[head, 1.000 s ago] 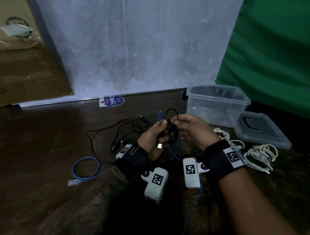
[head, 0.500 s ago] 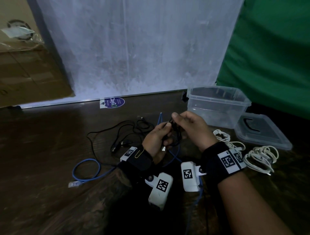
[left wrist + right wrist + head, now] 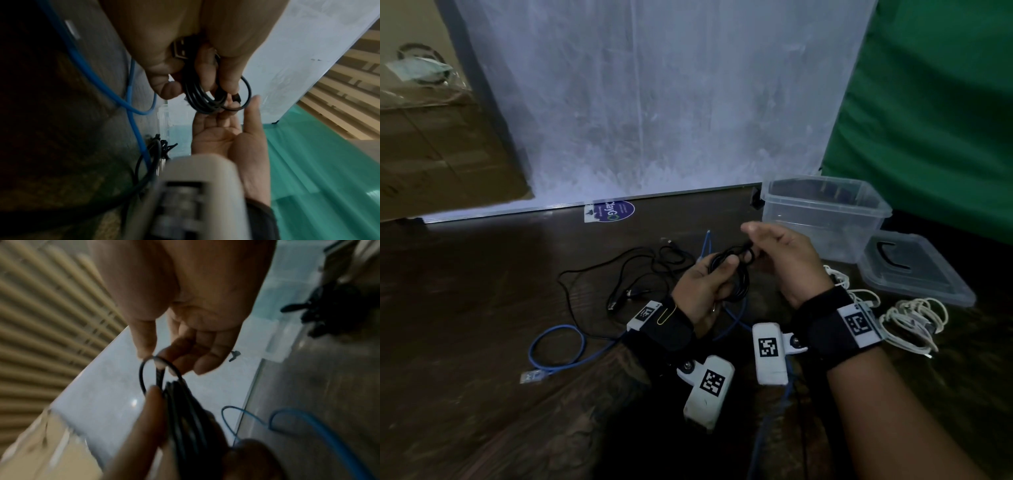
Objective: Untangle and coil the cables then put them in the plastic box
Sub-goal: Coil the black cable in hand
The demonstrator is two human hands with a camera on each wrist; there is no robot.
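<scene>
A black cable [image 3: 734,274] is wound into a small coil, and my left hand [image 3: 717,277] grips it above the floor; its USB plug [image 3: 179,50] lies against my palm. My right hand [image 3: 755,246] is just right of the coil. In the right wrist view, its thumb and fingers [image 3: 174,352] pinch the cable's free end at a small loop [image 3: 144,369] on top of the coil. The clear plastic box [image 3: 822,212] stands open behind my right hand, with nothing visible inside. More black cables [image 3: 619,274] lie tangled on the floor to the left.
A blue network cable [image 3: 558,349] loops on the dark floor at the left and runs under my hands. A bundle of white cables [image 3: 907,315] lies at the right, beside the box's lid [image 3: 914,270]. A pale wall panel [image 3: 654,102] and a green sheet [image 3: 928,102] stand behind.
My right hand has drawn the cable's end up and to the right, away from the coil, and its fingers have spread. The left hand has kept its grip on the coil.
</scene>
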